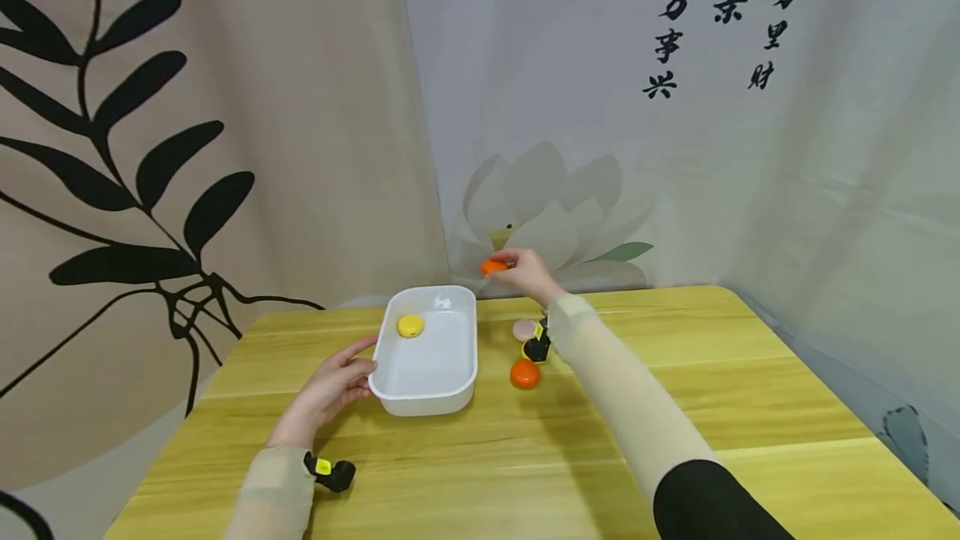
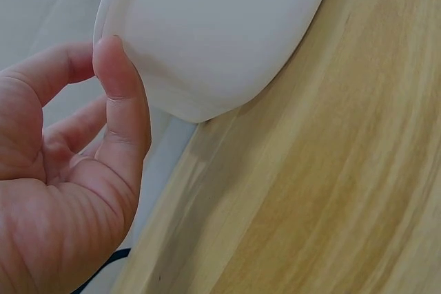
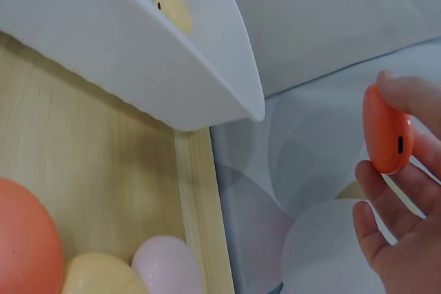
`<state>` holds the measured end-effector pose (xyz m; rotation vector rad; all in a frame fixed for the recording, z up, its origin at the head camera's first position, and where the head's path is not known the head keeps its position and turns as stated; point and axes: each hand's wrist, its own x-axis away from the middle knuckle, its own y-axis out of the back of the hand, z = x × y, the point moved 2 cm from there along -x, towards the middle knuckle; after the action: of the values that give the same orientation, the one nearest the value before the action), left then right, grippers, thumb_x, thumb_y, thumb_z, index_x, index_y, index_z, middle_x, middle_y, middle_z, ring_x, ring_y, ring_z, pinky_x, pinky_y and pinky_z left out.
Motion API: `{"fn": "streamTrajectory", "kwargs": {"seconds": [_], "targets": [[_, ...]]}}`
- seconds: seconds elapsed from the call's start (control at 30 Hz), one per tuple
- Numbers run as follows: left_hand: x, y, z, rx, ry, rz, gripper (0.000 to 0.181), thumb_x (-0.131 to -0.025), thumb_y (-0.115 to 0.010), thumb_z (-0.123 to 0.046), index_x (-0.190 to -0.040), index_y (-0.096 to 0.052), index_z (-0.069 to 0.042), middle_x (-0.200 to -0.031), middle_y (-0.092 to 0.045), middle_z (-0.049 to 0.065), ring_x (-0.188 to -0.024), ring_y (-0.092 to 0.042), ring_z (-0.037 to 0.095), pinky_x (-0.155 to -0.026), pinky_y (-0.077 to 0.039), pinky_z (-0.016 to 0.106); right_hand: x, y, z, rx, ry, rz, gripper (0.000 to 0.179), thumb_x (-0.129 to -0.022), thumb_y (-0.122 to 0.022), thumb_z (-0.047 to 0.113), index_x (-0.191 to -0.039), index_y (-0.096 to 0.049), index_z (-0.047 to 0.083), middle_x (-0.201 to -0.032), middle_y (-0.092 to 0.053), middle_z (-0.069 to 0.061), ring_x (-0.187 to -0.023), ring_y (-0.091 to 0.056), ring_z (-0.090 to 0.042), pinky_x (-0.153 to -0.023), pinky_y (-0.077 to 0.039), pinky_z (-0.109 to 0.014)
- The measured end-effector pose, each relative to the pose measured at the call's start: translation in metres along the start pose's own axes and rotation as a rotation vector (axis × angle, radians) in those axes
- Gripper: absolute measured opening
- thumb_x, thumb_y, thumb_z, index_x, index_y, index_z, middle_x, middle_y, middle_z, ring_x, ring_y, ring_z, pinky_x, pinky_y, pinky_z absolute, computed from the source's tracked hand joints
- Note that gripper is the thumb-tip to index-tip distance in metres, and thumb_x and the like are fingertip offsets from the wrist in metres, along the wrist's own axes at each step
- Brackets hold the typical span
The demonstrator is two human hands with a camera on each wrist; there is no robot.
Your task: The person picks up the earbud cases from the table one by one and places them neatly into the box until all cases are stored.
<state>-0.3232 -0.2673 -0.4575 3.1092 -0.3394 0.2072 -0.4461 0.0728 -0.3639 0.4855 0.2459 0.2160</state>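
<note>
A white rectangular tub (image 1: 424, 402) stands on the table with one yellow rounded puck (image 1: 410, 325) inside. At its left side my left hand (image 1: 333, 386) pinches the rim between thumb and fingers; the left wrist view shows that hand (image 2: 83, 163) at the tub's edge (image 2: 213, 32). My right hand (image 1: 527, 273) is raised beyond the tub's far right corner. It holds an orange rounded puck (image 3: 386, 132) with a small black slot, thumb on one side and fingers on the other. Another orange puck (image 1: 525, 374) lies right of the tub.
Beside that second orange puck lie a pale pink puck (image 1: 524, 330) and a yellow puck (image 3: 103, 277), partly hidden in the head view by the right wrist camera (image 1: 537, 343). Printed curtains (image 1: 337, 148) hang behind the wooden table's (image 1: 675, 357) far edge.
</note>
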Motion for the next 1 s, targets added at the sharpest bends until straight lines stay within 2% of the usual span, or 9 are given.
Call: {"fn": "streamTrajectory", "kwargs": {"seconds": [0.2, 0.4, 0.7, 1.0], "targets": [[-0.001, 0.001, -0.003, -0.002, -0.006, 0.001, 0.064, -0.097, -0.057, -0.009, -0.153, -0.026, -0.007, -0.095, -0.063, 0.011, -0.068, -0.057, 0.012, -0.062, -0.052, 0.021, -0.006, -0.006, 0.007, 0.027, 0.006, -0.004, 0.044, -0.084, -0.076, 0.019, -0.124, -0.065, 0.006, -0.117, -0.064, -0.009, -0.1, -0.059, -0.023, -0.087, -0.049, -0.033], [-0.002, 0.004, -0.008, -0.001, -0.019, -0.003, 0.065, -0.096, -0.059, -0.01, -0.153, -0.026, -0.007, -0.097, -0.062, 0.013, -0.067, -0.057, 0.011, -0.061, -0.052, 0.021, -0.012, -0.011, 0.022, 0.019, 0.034, 0.012, 0.047, -0.084, -0.075, 0.017, -0.127, -0.063, 0.003, -0.118, -0.064, -0.01, -0.103, -0.058, -0.025, -0.089, -0.049, -0.034], [-0.002, 0.007, -0.011, 0.003, -0.022, -0.016, 0.063, -0.097, -0.057, -0.008, -0.153, -0.027, -0.006, -0.098, -0.062, 0.014, -0.067, -0.057, 0.012, -0.061, -0.052, 0.021, -0.02, -0.021, 0.033, 0.013, 0.061, 0.015, 0.045, -0.084, -0.075, 0.015, -0.126, -0.063, 0.002, -0.118, -0.064, -0.011, -0.102, -0.059, -0.024, -0.087, -0.05, -0.032], [0.002, 0.001, 0.0, 0.002, 0.0, -0.011, 0.065, -0.096, -0.059, -0.01, -0.152, -0.027, -0.007, -0.096, -0.062, 0.011, -0.068, -0.057, 0.012, -0.062, -0.052, 0.021, -0.013, -0.039, 0.026, 0.026, 0.025, 0.038, 0.042, -0.084, -0.076, 0.016, -0.123, -0.066, 0.004, -0.117, -0.064, -0.008, -0.102, -0.058, -0.023, -0.086, -0.051, -0.031]]}}
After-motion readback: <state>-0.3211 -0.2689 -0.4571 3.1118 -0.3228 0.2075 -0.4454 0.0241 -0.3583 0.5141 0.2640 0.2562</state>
